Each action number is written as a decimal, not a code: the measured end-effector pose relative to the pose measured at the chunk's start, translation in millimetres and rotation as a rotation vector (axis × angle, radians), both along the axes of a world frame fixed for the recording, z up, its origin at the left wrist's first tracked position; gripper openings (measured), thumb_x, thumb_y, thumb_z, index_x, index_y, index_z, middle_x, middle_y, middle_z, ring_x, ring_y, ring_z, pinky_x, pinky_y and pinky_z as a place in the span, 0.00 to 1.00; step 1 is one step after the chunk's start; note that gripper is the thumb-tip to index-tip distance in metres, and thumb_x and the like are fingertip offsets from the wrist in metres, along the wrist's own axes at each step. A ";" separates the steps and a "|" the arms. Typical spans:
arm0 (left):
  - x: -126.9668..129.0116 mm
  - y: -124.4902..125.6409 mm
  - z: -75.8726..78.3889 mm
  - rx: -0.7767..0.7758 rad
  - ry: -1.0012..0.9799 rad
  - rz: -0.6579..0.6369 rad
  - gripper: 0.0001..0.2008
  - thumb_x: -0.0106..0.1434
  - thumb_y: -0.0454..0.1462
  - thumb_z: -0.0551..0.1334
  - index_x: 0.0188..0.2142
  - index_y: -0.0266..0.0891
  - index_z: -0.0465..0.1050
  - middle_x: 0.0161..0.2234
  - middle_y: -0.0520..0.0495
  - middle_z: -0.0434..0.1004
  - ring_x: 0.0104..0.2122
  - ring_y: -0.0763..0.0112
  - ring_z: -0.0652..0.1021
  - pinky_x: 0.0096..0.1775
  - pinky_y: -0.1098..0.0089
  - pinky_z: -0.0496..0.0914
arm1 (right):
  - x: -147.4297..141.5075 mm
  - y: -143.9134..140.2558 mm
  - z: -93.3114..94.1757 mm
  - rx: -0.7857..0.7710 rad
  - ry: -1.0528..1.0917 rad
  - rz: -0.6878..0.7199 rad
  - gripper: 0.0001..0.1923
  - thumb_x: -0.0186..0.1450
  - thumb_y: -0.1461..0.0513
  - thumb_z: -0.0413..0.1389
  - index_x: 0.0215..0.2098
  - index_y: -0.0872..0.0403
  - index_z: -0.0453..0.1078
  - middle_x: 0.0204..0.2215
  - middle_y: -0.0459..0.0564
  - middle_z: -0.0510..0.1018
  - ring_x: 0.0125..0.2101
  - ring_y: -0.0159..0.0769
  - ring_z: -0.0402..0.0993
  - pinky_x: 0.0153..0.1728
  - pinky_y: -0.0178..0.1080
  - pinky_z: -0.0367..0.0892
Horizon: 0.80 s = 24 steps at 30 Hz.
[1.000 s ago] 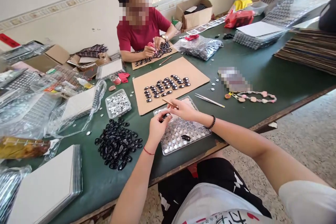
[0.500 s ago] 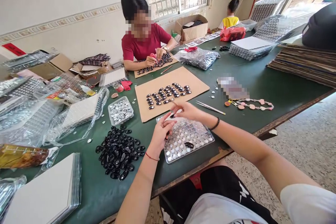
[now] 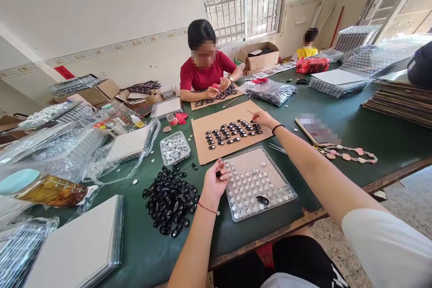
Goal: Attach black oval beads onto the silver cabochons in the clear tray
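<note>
My left hand [image 3: 217, 181] is closed, its fingers curled round a small black oval piece [image 3: 218, 173], beside the left edge of a clear plastic tray [image 3: 245, 153] of round silvery pieces. My right hand [image 3: 263, 119] reaches over a brown cardboard sheet [image 3: 202, 155]. A thin brown stick [image 3: 250, 112] juts from its pinched fingers, and their tips are close to the end of the rows of black ovals with pale tops [image 3: 232, 131]. One loose black oval [image 3: 262, 200] lies on the tray. Left of my left hand is a heap of black ovals [image 3: 168, 198].
A clear box of silvery discs [image 3: 175, 147] stands behind the heap. Tweezers [image 3: 277, 148] and a phone [image 3: 317, 131] with a beaded strap lie at right. Across the table a person in red [image 3: 211, 72] works over another cardboard sheet. Stacked trays [image 3: 74, 243] fill the left front.
My right hand has moved from beside my left hand, over the tray, out to the cardboard's right side. My left hand stays near the tray. The camera view has shifted.
</note>
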<state>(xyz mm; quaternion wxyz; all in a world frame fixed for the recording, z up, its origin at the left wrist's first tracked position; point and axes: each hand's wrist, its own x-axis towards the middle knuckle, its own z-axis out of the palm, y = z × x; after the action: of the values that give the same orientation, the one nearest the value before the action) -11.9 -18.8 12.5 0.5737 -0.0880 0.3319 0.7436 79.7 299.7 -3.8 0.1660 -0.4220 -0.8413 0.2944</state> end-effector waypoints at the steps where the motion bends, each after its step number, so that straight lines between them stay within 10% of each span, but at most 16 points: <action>1: -0.8 -0.4 0.1 -0.009 0.010 0.014 0.04 0.55 0.26 0.53 0.29 0.33 0.63 0.22 0.50 0.65 0.15 0.84 0.61 0.12 0.83 0.52 | -0.9 1.2 -0.2 0.001 -0.033 0.019 0.12 0.64 0.58 0.49 0.40 0.58 0.66 0.38 0.50 0.71 0.36 0.32 0.69 0.37 0.40 0.67; 9: -1.6 -2.5 -2.2 -0.070 0.066 0.090 0.11 0.52 0.20 0.50 0.28 0.34 0.60 0.28 0.45 0.69 0.26 0.76 0.74 0.14 0.84 0.52 | 1.1 -9.2 6.1 0.079 0.010 0.028 0.09 0.57 0.60 0.55 0.28 0.59 0.72 0.27 0.52 0.76 0.29 0.35 0.69 0.32 0.34 0.62; 14: -0.8 -0.7 -3.0 0.004 0.166 0.051 0.05 0.56 0.26 0.52 0.31 0.35 0.62 0.31 0.45 0.70 0.21 0.81 0.71 0.13 0.84 0.48 | 8.7 -52.5 15.6 0.130 0.190 -0.003 0.22 0.64 0.53 0.41 0.34 0.59 0.70 0.30 0.53 0.75 0.27 0.32 0.69 0.28 0.32 0.60; 20: -35.2 3.8 -8.8 -0.261 0.968 0.217 0.08 0.55 0.37 0.58 0.34 0.37 0.66 0.22 0.55 0.63 0.14 0.85 0.58 0.16 0.79 0.49 | 37.7 -124.3 16.9 0.097 0.431 0.213 0.28 0.63 0.46 0.37 0.24 0.58 0.66 0.19 0.48 0.68 0.20 0.28 0.63 0.21 0.31 0.58; 24: -69.6 -12.1 -11.3 -0.617 1.581 0.109 0.07 0.54 0.40 0.59 0.30 0.38 0.70 0.20 0.52 0.65 0.21 0.75 0.67 0.25 0.74 0.59 | 56.8 -150.1 6.1 0.029 0.405 0.376 0.24 0.63 0.49 0.41 0.21 0.56 0.63 0.15 0.46 0.65 0.18 0.28 0.62 0.20 0.32 0.57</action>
<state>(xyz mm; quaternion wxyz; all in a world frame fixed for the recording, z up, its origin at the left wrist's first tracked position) -81.5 -30.8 1.2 0.0867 0.2889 0.8183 0.4894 136.4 149.6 2.3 0.2793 -0.1885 -0.8587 0.3863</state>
